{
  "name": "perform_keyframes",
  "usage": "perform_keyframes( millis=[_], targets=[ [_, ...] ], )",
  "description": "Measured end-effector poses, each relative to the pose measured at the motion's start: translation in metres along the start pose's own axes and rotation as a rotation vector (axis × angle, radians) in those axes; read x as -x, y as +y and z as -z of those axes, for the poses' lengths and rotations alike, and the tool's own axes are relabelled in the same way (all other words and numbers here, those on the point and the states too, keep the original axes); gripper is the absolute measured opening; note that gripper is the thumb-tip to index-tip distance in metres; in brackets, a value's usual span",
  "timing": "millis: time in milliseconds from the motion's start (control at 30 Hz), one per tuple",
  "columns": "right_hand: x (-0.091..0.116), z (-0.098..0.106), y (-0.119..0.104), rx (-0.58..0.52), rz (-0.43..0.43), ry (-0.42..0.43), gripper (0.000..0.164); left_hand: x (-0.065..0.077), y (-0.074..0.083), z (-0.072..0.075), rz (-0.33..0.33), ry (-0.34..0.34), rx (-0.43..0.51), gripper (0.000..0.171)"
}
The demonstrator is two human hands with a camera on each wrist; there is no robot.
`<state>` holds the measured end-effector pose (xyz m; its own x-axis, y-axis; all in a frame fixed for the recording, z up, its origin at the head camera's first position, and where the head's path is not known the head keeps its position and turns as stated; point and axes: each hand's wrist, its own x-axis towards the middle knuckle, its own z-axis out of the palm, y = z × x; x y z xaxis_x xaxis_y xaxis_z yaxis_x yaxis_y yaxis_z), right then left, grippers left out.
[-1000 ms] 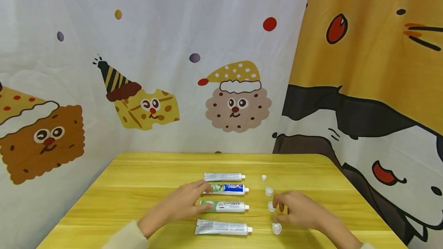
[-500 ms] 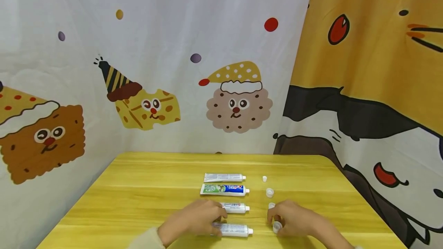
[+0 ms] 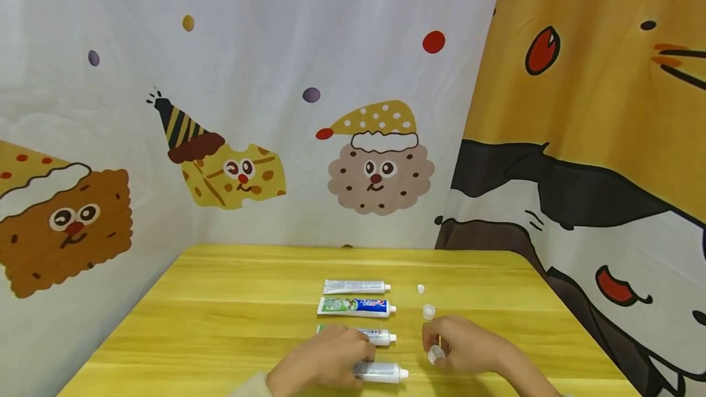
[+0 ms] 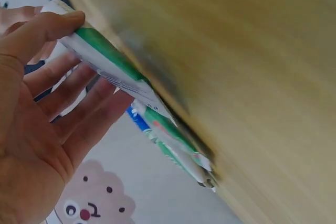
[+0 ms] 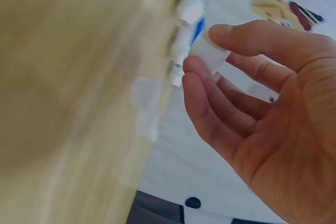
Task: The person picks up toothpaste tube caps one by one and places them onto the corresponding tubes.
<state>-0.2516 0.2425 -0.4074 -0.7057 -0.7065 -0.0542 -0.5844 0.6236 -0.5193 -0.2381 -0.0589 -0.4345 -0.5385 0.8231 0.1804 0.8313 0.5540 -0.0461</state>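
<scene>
My left hand [image 3: 328,357] grips the nearest toothpaste tube [image 3: 380,373] by its tail half. The thumb lies on one face and fingers are behind it in the left wrist view, where a green band crosses the white tube [image 4: 110,59]. Its uncapped nozzle points right. Between thumb and fingertips, my right hand [image 3: 466,342] pinches a white screw cap [image 3: 436,355], a short gap to the right of that nozzle. The same cap [image 5: 209,51] shows in the right wrist view. Partly behind the left hand lies a second white toothpaste tube [image 3: 383,337].
Farther back, a green-and-blue toothpaste tube [image 3: 355,307] and a silvery tube [image 3: 355,287] lie parallel, nozzles right. A white cap [image 3: 429,312] and a smaller cap [image 3: 421,289] sit beside them on the yellow wooden table [image 3: 220,299]. A cartoon-print curtain [image 3: 265,48] stands behind.
My left hand has come from over the middle tubes to the nearest one and taken hold of it. The right hand has come down to the nearest cap and picked it up.
</scene>
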Motion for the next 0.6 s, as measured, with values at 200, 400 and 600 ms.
perform_keyframes(
  millis=[200, 400, 600],
  targets=[
    [-0.002, 0.019, -0.001, -0.015, 0.120, 0.112, 0.024, -0.012, -0.006, 0.008, 0.041, 0.030, 0.134, 0.024],
    [-0.007, 0.034, -0.005, -0.036, 0.089, 0.156, 0.017, -0.021, -0.014, 0.019, 0.128, 0.048, 0.241, 0.025],
    [-0.014, 0.043, -0.010, -0.059, 0.078, 0.225, 0.016, -0.024, -0.025, 0.028, 0.190, 0.093, 0.330, 0.021]
  ],
)
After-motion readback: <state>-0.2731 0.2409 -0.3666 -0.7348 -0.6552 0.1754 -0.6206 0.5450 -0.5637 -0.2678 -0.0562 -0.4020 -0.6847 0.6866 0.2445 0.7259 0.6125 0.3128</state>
